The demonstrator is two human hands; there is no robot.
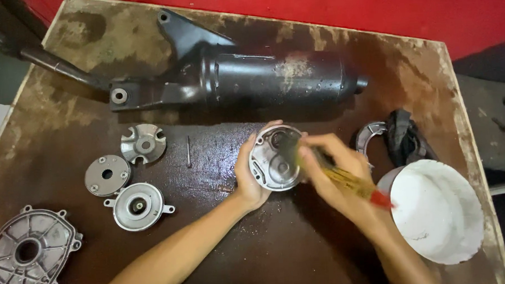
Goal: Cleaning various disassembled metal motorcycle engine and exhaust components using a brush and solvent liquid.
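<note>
Forearms low in frame, left hand (253, 175) cupping round metal housing (276, 158) open-side up over bench (267, 253) centre for access, right hand (335, 175) clenched on yellow brush (352, 183) bristles inside, white tub (437, 211) close beside, removed parts (128, 177) parked left.

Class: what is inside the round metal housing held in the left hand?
Inside the round metal housing show a pale hollow and the blurred brush tip. The right hand covers its right edge.
</note>
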